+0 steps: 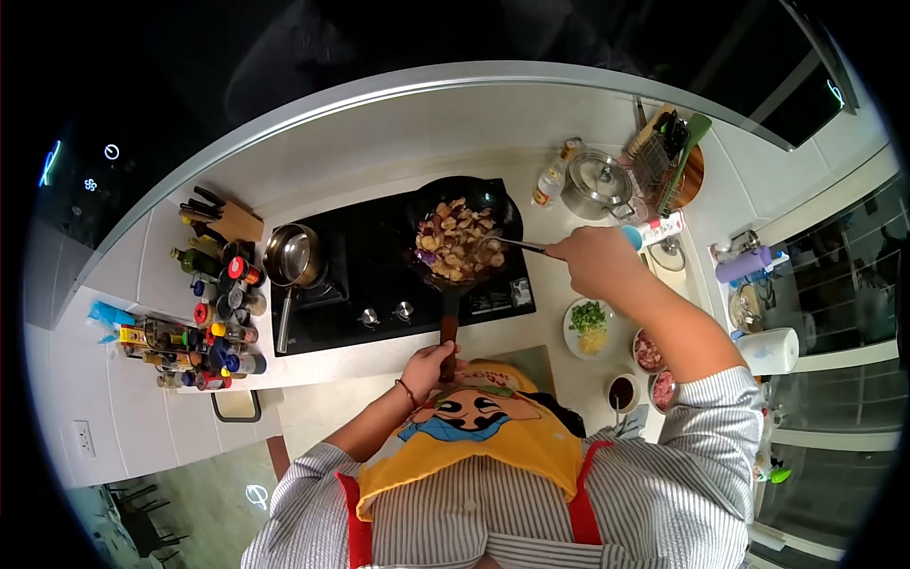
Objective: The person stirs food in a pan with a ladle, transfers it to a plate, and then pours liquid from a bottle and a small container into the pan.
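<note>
A dark wok point(510, 211) sits on the right side of the black cooktop point(365, 256), holding browned pieces of food point(455, 239) with some purple bits. My left hand point(428, 370) is closed around the wok's wooden handle point(448, 337), which points toward my body. In my right hand point(597, 258), a metal spatula point(521, 245) reaches into the wok from the right; its head is partly buried in the food. Just below my right forearm is a white plate point(572, 339) of chopped green and pale yellow pieces.
A steel saucepan point(293, 254) rests on the left burner, near crowded bottles and jars point(227, 313) and a knife block point(237, 223). A lidded pot point(597, 182), a bottle point(550, 182) and a utensil rack point(654, 163) stand back right. Bowls of meat point(649, 351) and dark sauce point(622, 393) sit front right.
</note>
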### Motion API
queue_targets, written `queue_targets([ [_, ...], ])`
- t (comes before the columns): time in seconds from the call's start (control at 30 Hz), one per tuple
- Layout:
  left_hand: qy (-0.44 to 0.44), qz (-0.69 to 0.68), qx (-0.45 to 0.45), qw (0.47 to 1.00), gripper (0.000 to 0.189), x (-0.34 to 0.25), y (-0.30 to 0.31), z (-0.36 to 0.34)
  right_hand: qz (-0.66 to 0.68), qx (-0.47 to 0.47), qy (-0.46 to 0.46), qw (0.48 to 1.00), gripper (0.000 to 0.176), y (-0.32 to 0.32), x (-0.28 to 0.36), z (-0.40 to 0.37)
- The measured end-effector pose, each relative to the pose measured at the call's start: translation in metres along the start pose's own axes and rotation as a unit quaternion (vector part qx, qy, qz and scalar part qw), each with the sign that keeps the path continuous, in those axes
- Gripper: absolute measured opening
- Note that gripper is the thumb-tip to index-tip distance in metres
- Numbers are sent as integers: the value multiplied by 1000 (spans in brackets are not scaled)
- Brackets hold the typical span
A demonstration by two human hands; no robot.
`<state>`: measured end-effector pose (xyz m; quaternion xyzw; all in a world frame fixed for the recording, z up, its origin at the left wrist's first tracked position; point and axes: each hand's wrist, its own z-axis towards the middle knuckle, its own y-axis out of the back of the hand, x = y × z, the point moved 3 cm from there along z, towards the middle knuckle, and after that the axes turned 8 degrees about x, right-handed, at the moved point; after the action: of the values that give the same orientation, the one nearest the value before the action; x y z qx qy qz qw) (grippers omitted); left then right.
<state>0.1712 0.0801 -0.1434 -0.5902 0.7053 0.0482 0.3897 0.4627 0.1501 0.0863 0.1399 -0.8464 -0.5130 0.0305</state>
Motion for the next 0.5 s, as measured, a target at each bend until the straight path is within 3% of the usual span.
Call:
queue_targets([
  [0.07,9,2,2,1000,41,3,1,-3,1,-23,16,1000,27,-17,0,7],
  [0.13,-4,15,8,1000,41,9,3,1,-15,3,23,1000,48,-50,2,43],
  [0.33,-32,29,16,999,41,13,7,7,167,-58,-55,983,45,-74,-8,94],
  [0.43,-36,34,20,999,41,14,9,12,226,-103,-25,968,31,-93,8,89],
  [0.5,-31,32,18,999,40,18,12,11,186,-89,-8,979,34,-81,3,78],
])
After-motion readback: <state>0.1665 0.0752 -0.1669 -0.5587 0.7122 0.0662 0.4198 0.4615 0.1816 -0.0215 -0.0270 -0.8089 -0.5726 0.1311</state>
